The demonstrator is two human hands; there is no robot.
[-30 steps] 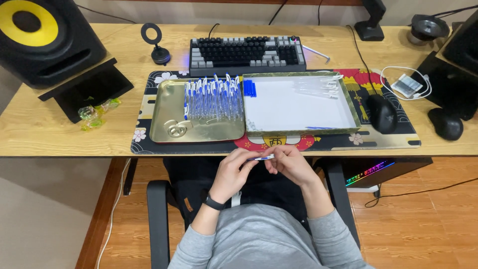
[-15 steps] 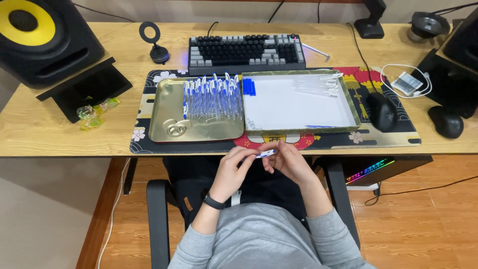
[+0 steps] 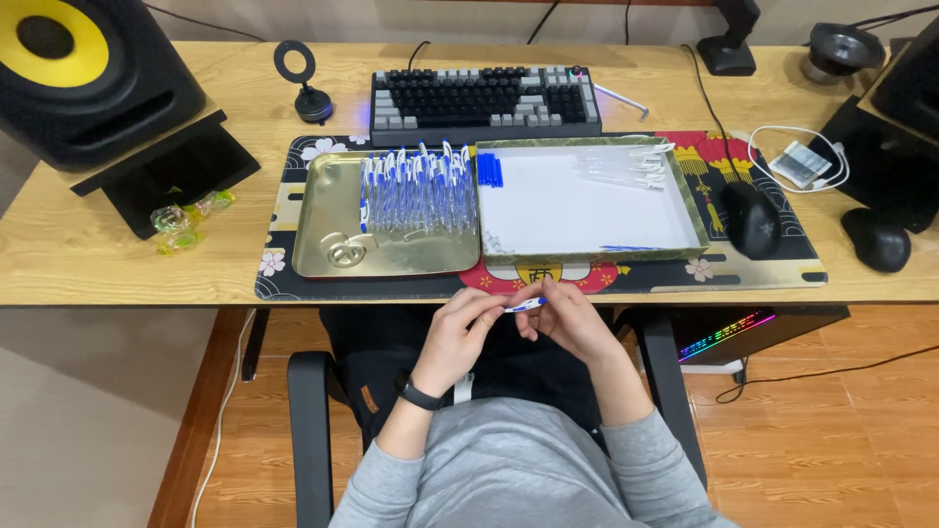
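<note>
Below the desk edge, both the left hand [image 3: 458,337] and the right hand [image 3: 572,323] pinch a pen [image 3: 525,305].

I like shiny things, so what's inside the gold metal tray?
The gold tray holds a row of blue and white pens lying side by side, and a small round metal piece near its front. Whatever lies beneath the pens is covered and cannot be seen.
</note>
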